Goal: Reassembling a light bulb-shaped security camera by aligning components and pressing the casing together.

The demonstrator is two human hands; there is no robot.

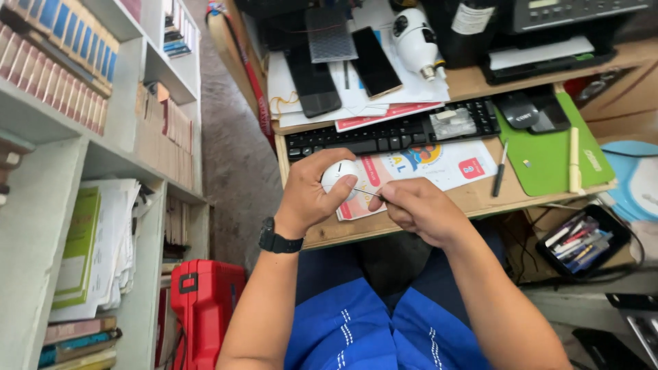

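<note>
White plastic, rounded and egg-like: small white device (340, 174) cupped in left hand (312, 195), fingers wrapped over top and left side, thumb under, wrist bearing black watch (277, 240). Held above front edge of wooden desk (473, 199), just over printed sheet (418, 171) lying before black keyboard (391, 133). Right hand (418, 205) clenched in a pinch on thin metal tool (367, 193), probably a fine screwdriver or pick, too slim to tell apart. Long axis of tool running roughly level, right to left, tip aimed at lower right face of device and touching or very nearly touching it; exact contact hidden by fingertips. So: device lying directly left of right-hand grip, in line with tool shaft, with hands nearly knuckle to knuckle. Left hand nearer device, indeed grasping it; right hand only reaching it through tool. Elsewhere on desk: second white rounded device (415, 38) lying on its side near back, two dark phones (343, 68) on papers, green mat (548, 154) to right with pen (500, 171) beside it and cream stick-shaped item (574, 161) on it. Below desk to left, red case (202, 308); shelves with books (62, 62) along left.
</note>
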